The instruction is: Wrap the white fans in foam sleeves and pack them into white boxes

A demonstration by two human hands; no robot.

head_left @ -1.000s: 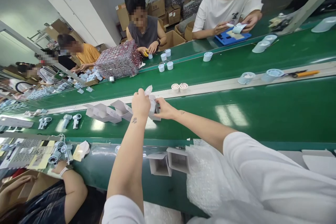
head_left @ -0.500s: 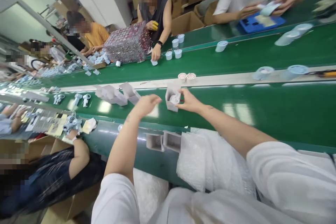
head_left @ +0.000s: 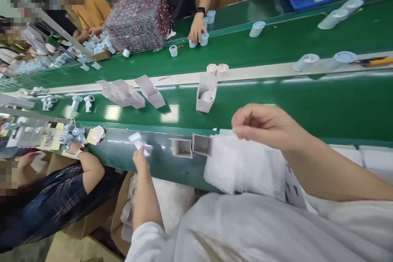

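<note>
My left hand (head_left: 141, 159) is closed on a pale-blue handheld appliance with a wide, flat head (head_left: 135, 139), held over the near ledge. My right hand (head_left: 260, 127) hangs above the stack of bubble-wrap bags (head_left: 245, 163); its fingers are loosely curled, with a gap to the thumb and nothing visible in them. An open white box (head_left: 204, 104) stands on the near green belt, a white item (head_left: 208, 95) inside it. Left of it on the belt lie several more open boxes (head_left: 150, 92). Two small open boxes (head_left: 181, 148) sit on the ledge beside the bubble wrap.
Two round pale parts (head_left: 217, 68) rest on the white divider between the belts (head_left: 181, 77). Light-blue cups (head_left: 257, 29) stand along the far belt, where a co-worker's hand (head_left: 196, 30) touches some. Another co-worker's hand (head_left: 73, 148) is at the left beside several appliances.
My right hand has left the white box and moved right and nearer, over the bubble wrap. My left hand has drawn back and now holds the appliance. The view has tilted down.
</note>
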